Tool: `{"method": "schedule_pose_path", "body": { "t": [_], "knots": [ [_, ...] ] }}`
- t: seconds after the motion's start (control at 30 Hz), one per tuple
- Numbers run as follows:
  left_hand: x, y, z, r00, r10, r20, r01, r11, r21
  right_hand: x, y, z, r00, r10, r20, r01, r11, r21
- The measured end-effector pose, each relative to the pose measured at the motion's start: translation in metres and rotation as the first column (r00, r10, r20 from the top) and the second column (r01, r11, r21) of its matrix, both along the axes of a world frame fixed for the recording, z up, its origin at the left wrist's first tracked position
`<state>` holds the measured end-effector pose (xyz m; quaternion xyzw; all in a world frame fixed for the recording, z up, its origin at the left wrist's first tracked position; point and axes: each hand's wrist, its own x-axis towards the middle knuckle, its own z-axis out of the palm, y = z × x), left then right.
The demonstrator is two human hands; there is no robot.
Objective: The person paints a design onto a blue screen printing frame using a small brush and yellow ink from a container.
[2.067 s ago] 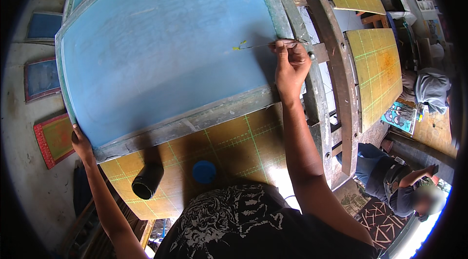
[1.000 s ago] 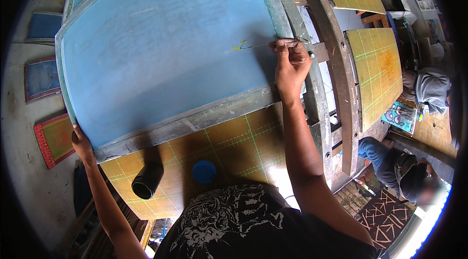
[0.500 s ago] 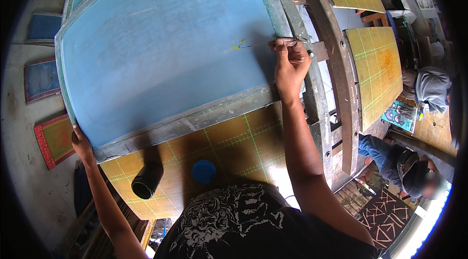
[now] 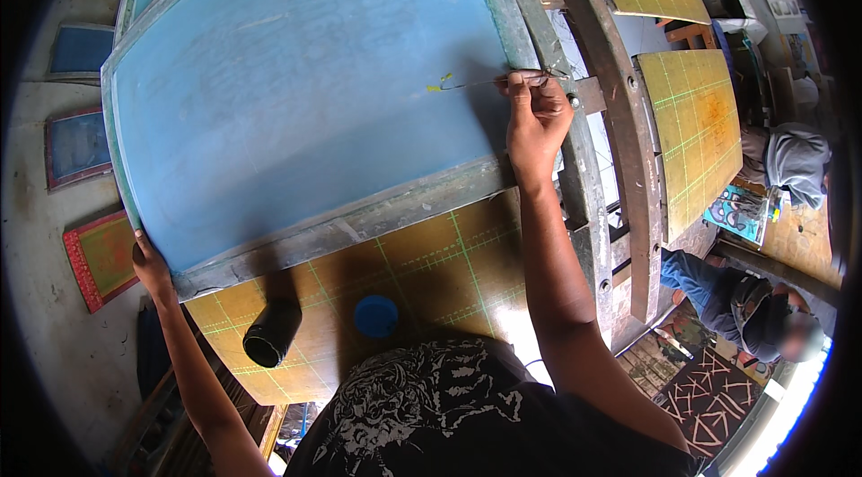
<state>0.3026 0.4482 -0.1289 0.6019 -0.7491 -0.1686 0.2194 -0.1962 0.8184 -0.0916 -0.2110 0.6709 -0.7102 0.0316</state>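
Observation:
A large screen-printing frame with pale blue mesh lies tilted before me. At its lower left corner my left hand grips the edge, the fingers partly hidden by it. Over the right rim my right hand is closed in a pinch on a thin stick-like tool. Its slender end reaches left over the mesh to a small yellow-green mark; whether the tip touches the mesh I cannot tell.
A yellow-brown board with green grid lines lies under the frame, bearing a black cylindrical container and a round blue lid-like object. Metal rails run along the right. Small framed screens stand left. A person is at lower right.

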Motion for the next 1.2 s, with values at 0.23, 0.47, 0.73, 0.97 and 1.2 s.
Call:
{"method": "schedule_pose_path", "body": {
  "t": [0.23,0.47,0.73,0.97,1.2],
  "knots": [
    [0.001,-0.001,-0.001,0.999,-0.024,-0.038,0.024,1.0,0.009,0.0,0.0,0.0,1.0,0.003,-0.004,-0.003,1.0,0.004],
    [-0.007,0.006,0.005,1.0,0.005,-0.01,-0.004,1.0,0.023,0.0,-0.001,0.001,1.0,0.025,0.014,-0.025,1.0,-0.002],
    [-0.011,0.009,0.008,1.0,0.005,-0.018,-0.005,1.0,-0.015,0.001,-0.002,0.003,1.0,0.026,0.008,-0.026,1.0,0.016],
    [-0.012,0.01,0.008,0.998,0.001,-0.061,0.0,1.0,0.009,0.001,-0.003,0.001,0.999,0.042,0.008,-0.042,0.999,0.009],
    [-0.015,0.013,0.01,0.997,-0.024,-0.078,0.024,1.0,-0.004,0.001,-0.003,0.0,0.999,0.045,-0.001,-0.045,0.998,0.044]
  ]
}}
